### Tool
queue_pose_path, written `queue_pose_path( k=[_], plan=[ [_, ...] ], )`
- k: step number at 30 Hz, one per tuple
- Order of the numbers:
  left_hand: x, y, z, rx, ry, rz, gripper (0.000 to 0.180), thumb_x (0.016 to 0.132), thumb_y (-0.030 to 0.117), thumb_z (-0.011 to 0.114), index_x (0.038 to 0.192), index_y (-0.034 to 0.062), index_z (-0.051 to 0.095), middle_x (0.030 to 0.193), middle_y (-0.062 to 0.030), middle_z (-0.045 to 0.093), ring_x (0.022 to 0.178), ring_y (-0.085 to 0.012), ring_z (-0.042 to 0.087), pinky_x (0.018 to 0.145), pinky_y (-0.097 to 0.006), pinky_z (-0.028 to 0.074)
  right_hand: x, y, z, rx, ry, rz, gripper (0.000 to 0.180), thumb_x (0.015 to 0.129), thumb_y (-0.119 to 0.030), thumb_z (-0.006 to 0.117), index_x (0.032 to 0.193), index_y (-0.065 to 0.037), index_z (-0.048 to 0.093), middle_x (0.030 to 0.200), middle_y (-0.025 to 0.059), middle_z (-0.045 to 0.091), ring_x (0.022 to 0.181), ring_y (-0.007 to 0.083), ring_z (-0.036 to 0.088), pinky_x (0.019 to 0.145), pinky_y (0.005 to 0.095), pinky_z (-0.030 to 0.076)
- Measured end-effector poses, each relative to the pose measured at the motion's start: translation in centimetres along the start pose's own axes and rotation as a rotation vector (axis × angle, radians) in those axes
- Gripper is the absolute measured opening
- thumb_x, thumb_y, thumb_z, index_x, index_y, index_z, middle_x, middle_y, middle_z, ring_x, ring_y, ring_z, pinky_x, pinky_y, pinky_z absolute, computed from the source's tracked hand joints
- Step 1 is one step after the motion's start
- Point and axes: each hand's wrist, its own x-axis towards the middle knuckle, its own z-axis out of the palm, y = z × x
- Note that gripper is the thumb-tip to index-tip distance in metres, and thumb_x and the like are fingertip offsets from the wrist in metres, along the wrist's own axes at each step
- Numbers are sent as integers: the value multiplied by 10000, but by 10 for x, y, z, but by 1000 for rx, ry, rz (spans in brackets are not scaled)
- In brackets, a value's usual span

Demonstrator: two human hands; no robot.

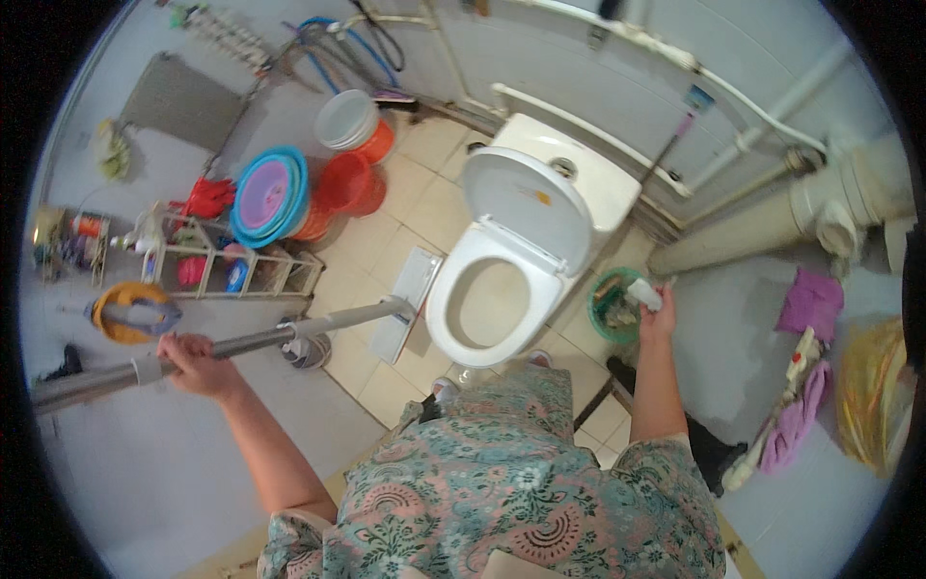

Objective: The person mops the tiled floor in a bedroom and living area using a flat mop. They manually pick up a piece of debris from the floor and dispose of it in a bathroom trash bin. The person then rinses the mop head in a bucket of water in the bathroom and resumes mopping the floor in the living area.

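Observation:
My left hand (197,367) is closed around the grey pole of a flat mop (333,321). Its rectangular head (406,305) rests on the tiles left of the toilet. On the other side of the toilet, my right hand (660,315) pinches a white wad that looks like tissue (644,294). Just below that wad stands a round green wastebasket (618,338) with crumpled waste inside. Between my hands is the white toilet (436,317), its lid (526,198) raised and its seat down.
Red buckets (349,183), white tubs (345,121) and blue basins (243,207) stand at the far left by a rack (260,280). A thick pipe (743,227) runs along the right wall. Purple cloths (810,301) and a yellow bag (873,391) hang at the right.

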Motion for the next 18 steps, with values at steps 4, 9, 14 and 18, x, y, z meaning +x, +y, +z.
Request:
queue_pose_path(
  k=[4, 9, 14, 18],
  plan=[
    [12, -2, 2, -72, 31, -3, 156, 878, 166, 483, 750, 80, 456, 569, 8, 369, 472, -53, 324, 404, -200, 281, -73, 58, 90, -178, -444, 136, 401, 849, -157, 516, 1235, -72, 445, 956, 40, 548, 884, 132, 520, 739, 271, 456],
    [43, -25, -1, -182, -15, 7, 179, 882, 150, 459, 723, 79, 419, 565, 1, 350, 467, -81, 332, 414, -200, 275, -173, 176, 191, -586, -1000, 490, 331, 844, -144, 506, 1157, -38, 515, 1040, 51, 590, 922, 142, 532, 710, 264, 443],
    [99, -59, -23, -360, -293, 0, 208, 904, 192, 461, 731, 116, 375, 602, 14, 325, 497, -72, 309, 470, -218, 289, -306, 288, 321, -579, -983, 1061, 416, 870, -427, 507, 1036, -46, 518, 1098, 97, 584, 459, 48, 403, 388, 181, 345],
    [162, -80, -47, -524, -517, -122, 215, 866, 226, 526, 794, 109, 360, 578, 2, 364, 486, -101, 370, 454, -241, 327, -340, 385, 412, -140, -772, 1002, 376, 855, -457, 518, 885, -83, 489, 794, 45, 596, 401, 72, 377, 352, 199, 296]
  ],
)
